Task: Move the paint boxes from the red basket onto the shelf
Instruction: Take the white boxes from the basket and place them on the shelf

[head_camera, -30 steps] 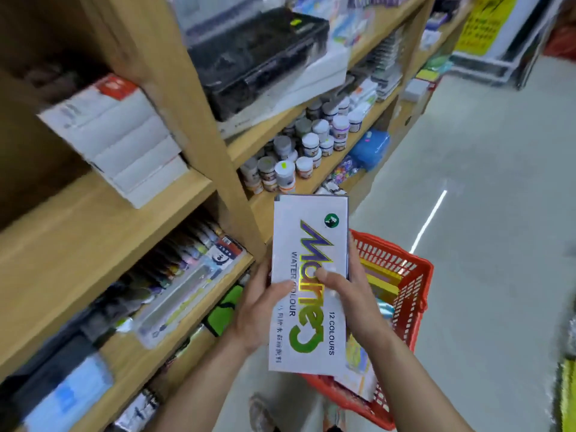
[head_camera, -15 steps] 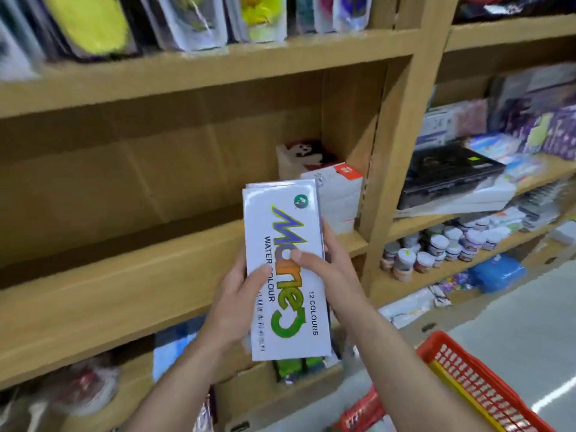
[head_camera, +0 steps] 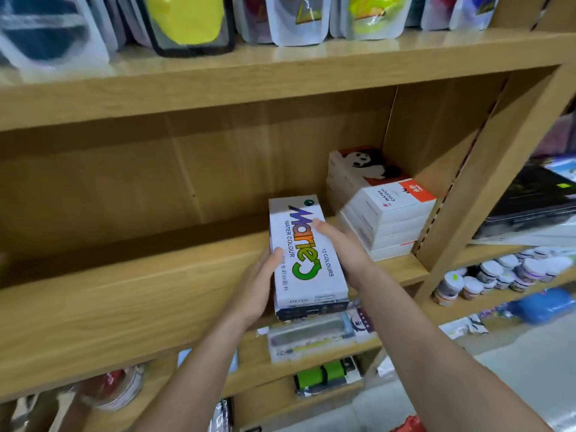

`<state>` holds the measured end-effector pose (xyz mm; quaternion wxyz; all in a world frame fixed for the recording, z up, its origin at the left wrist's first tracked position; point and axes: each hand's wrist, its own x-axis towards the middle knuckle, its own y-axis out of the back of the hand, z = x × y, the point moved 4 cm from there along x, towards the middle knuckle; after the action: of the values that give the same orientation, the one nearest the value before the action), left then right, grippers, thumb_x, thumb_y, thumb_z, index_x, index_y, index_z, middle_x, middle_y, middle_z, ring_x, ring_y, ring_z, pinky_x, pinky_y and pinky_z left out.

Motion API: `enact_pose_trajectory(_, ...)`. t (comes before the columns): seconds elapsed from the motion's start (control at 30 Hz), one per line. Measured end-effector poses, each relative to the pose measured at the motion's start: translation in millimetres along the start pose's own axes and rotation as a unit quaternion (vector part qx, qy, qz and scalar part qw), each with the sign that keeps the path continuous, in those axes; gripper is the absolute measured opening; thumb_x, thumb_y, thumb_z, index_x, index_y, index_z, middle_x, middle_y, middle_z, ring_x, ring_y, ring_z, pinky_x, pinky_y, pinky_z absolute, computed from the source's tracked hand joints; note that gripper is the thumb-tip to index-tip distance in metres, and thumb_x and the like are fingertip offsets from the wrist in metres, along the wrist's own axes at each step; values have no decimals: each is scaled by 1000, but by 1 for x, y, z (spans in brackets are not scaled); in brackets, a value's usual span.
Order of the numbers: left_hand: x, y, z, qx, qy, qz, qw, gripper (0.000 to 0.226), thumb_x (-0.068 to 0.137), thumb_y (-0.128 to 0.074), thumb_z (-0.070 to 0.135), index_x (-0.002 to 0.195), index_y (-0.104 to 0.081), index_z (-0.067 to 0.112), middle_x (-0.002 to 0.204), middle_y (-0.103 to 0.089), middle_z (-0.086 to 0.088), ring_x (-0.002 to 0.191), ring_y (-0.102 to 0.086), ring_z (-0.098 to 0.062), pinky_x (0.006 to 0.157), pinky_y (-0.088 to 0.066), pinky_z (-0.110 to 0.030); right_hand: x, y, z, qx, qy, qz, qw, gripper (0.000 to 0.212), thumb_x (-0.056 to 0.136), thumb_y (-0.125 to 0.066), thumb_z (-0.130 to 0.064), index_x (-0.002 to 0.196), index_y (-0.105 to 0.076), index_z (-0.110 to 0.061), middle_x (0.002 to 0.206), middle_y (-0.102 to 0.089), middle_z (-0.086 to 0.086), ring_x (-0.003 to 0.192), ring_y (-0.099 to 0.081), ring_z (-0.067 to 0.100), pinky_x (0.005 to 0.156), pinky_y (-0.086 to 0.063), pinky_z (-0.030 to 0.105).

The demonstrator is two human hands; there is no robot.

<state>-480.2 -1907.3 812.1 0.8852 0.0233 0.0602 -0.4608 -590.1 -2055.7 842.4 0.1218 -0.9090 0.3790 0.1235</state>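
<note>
We clamp the paint boxes [head_camera: 307, 260] between left hand [head_camera: 255, 288] and right hand [head_camera: 343, 247], thumbs on top to keep the stack square. It lies half over the shelf [head_camera: 124, 291] edge, with white boxes [head_camera: 386, 213] at its 2 o'clock.

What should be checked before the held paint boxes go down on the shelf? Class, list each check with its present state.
1. Left hand and right hand grip the paint boxes: ok.
2. Bare shelf board under them: ok.
3. Clear of the white box stack on the right: ok.
4. Boxes fully over the board: not ok, near end overhangs the front edge.
5. Boxes squared up in the hold: cannot tell.
</note>
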Motion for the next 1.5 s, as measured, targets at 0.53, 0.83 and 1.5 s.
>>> enact_pose_trajectory(0.53,22,-30,-5,21,-61,-20,998,58,92,-51,51,147,-38,40,129,-65,35,123,-59,9,95,-46,-10,-26,11,18,-116,176,13,978,30,103,-57,-37,133,-57,-41,112,-75,-29,103,-71,-8,77,-55,9)
enact_pose_trajectory(0.83,46,-49,-1,106,-52,-10,993,54,84,-46,78,136,-29,75,127,-59,46,119,-58,15,108,-43,-29,-67,44,66,-205,260,189,925,54,99,-52,-25,152,-47,-34,149,-54,-15,140,-51,10,115,-45,43)
enact_pose_trajectory(1.5,5,-47,31,299,-173,97,934,65,94,-58,56,150,-47,24,155,-48,8,142,-41,-7,115,-33,-31,-68,76,67,-309,223,154,912,72,95,-55,-48,162,-31,-38,155,-31,-9,98,-61,9,94,-50,21)
